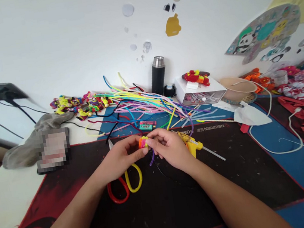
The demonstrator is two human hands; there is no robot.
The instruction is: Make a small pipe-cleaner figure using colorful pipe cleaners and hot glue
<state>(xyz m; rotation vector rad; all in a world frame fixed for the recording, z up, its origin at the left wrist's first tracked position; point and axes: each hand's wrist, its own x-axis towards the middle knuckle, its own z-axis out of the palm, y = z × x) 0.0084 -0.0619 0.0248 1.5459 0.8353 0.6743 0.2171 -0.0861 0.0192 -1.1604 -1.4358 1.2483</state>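
Left hand point(123, 152) and right hand point(170, 147) both pinching fuzzy piece point(143, 142) over mat point(160, 211). Purple stem point(152, 158) hanging just below it. Scissors point(127, 181) lying near left hand, glue gun point(194, 145) sitting just beside right.

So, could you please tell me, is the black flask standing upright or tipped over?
Upright: the flask has its black body rising nearly vertical, with the silver top uppermost.

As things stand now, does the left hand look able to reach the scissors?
Probably yes: the handles of the scissors lie mostly uncovered on the mat, close to the left hand. But it seems busy, holding a small fuzzy piece with the right hand.
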